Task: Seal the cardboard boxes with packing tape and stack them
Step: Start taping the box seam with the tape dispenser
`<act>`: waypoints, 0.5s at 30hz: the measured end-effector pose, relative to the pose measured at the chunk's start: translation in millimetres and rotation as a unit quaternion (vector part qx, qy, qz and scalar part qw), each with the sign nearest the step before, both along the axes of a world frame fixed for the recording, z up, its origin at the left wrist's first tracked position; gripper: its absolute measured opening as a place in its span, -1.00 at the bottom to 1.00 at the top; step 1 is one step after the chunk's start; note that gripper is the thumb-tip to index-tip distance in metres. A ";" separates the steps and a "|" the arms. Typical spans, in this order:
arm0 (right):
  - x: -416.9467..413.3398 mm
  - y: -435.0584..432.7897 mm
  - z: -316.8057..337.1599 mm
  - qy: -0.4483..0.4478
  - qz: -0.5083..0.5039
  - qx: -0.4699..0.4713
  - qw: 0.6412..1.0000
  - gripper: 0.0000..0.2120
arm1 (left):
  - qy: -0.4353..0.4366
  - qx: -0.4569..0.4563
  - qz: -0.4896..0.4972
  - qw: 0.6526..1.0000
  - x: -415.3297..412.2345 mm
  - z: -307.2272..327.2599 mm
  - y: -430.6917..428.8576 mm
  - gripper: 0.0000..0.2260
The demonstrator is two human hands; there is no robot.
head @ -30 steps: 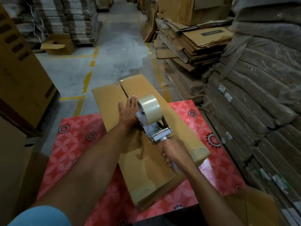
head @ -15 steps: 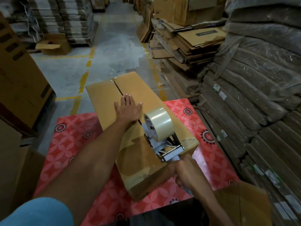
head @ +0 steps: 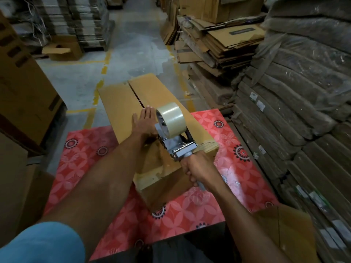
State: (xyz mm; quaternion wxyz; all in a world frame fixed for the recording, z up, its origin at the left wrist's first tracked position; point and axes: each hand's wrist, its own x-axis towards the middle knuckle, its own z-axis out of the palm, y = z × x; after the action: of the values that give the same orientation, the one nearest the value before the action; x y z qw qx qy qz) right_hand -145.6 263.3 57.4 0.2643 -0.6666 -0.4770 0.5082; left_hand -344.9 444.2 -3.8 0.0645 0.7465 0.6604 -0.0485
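A long, smooth brown cardboard box [head: 121, 103] lies across a counter [head: 85, 158] covered in a red flower-patterned sheet, its top flaps meeting at a dark seam. The left hand [head: 145, 123] presses flat on the lid. The right hand [head: 199, 168] clenches a grey metal tape dispenser [head: 176, 147] bearing a glossy roll of clear tape [head: 170, 118] at the box's near end.

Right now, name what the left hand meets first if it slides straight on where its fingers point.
Nothing stands ahead of the left hand: only bare top of the cardboard box and its untaped seam, seemingly free to the far edge.
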 end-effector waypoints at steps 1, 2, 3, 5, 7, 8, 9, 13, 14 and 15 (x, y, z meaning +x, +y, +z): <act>-0.8 1.0 0.8 0.004 0.000 -0.002 1.000 -0.96 | 0.002 -0.004 0.005 1.000 -1.0 0.1 1.9 -0.11; 0.8 -2.2 0.5 0.006 0.002 -0.001 1.000 -0.98 | 0.003 -0.001 0.007 1.000 0.0 0.9 1.2 -0.16; 4.3 -10.0 -0.5 0.005 0.002 0.002 1.000 -0.96 | 0.004 0.004 0.008 1.000 1.9 1.0 0.2 -0.24; 15.3 -33.4 -7.0 -0.010 -0.008 0.005 1.000 -0.90 | -0.012 0.014 0.017 1.000 5.4 1.6 -2.9 -0.35; 24.1 -60.5 -11.1 0.023 -0.019 -0.011 0.999 -0.97 | -0.060 0.016 0.046 0.997 7.0 4.4 -2.2 -0.27; 28.1 -69.6 -12.3 0.042 -0.026 -0.020 0.999 -0.93 | -0.080 0.012 0.068 0.994 9.1 7.9 -2.2 -0.22; 31.2 -74.9 -13.7 0.055 -0.029 -0.018 0.998 -0.87 | -0.088 0.008 0.083 0.993 13.3 11.7 -5.2 -0.21; 36.1 -68.6 -16.4 0.015 -0.008 0.009 1.000 -0.84 | -0.049 -0.007 -0.015 0.999 45.6 14.6 -50.0 -0.18; 35.6 -66.9 -16.2 0.035 -0.035 -0.004 0.999 -0.87 | -0.055 -0.006 -0.047 0.997 49.7 11.3 -62.3 -0.09; 36.0 -66.2 -16.8 0.048 -0.046 -0.013 0.998 -0.88 | -0.067 0.002 -0.064 0.996 50.3 7.1 -70.2 -0.01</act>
State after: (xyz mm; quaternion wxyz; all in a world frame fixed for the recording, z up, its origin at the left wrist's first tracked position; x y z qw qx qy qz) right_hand -109.6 197.2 40.6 0.3012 -0.6663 -0.4260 0.5328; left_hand -294.6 374.0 3.3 0.1043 0.7889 0.6056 -0.0010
